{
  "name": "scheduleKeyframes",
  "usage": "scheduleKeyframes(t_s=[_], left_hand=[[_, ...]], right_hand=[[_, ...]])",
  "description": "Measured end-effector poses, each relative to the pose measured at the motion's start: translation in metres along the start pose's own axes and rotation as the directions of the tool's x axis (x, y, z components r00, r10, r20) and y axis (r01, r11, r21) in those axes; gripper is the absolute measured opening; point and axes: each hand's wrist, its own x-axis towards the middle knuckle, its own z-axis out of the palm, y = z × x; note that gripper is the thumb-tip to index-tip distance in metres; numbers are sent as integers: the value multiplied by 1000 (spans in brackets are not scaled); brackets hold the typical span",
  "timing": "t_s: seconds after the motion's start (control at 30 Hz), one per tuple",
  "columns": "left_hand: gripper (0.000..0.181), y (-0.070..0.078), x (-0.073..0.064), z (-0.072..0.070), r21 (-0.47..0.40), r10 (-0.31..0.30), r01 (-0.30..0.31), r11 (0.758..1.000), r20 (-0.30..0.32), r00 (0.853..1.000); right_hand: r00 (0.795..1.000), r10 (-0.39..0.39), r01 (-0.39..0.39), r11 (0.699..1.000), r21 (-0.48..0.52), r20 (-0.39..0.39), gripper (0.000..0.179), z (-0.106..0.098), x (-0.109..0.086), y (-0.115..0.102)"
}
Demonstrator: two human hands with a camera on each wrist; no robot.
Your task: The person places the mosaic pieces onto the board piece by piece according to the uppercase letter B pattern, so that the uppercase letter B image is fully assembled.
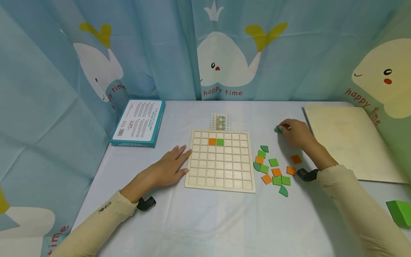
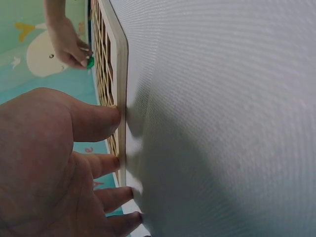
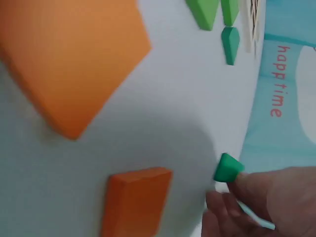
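My left hand (image 1: 168, 167) lies beside the wooden grid board (image 1: 220, 190), its spread fingers touching the left edge. In the left wrist view the thumb and fingertips meet the board's rim (image 2: 122, 64). An orange square tile (image 1: 212, 141) and a light green square tile (image 1: 219, 142) sit side by side in the board's second row. To the board's right, my right hand (image 1: 297, 132) pinches a dark green tile (image 3: 228, 168) between thumb and fingers. Part of that tile is hidden by the fingertips; the visible part has a pointed corner.
Loose orange, light green and dark green quarter-round tiles (image 1: 283, 191) lie right of the board. A pattern card (image 1: 220, 121) lies behind it. A teal box (image 1: 138, 123) is at the back left; a pale flat panel (image 1: 353, 142) and green block (image 1: 399, 213) are at right.
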Motion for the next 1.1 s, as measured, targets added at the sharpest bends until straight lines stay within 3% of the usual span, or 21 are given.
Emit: scheduleKeyframes(t_s=[0.13,0.33,0.67,1.1], left_hand=[[71,0,0,-1,-6,2,-2,1000,0,1000],[71,-1,0,-1,-11,1,-1,1000,-1,1000],[71,-2,2,1,-11,0,0,1000,0,1000],[71,-2,0,1,-15,9,-9,1000,-1,1000]], right_hand=[[998,53,-53,998,18,22,36,-1,2,4],[993,35,-42,997,59,115,39,5,8,7],[997,-8,3,998,70,77,34,15,10,1],[993,-41,36,998,48,108,33,13,13,-5]])
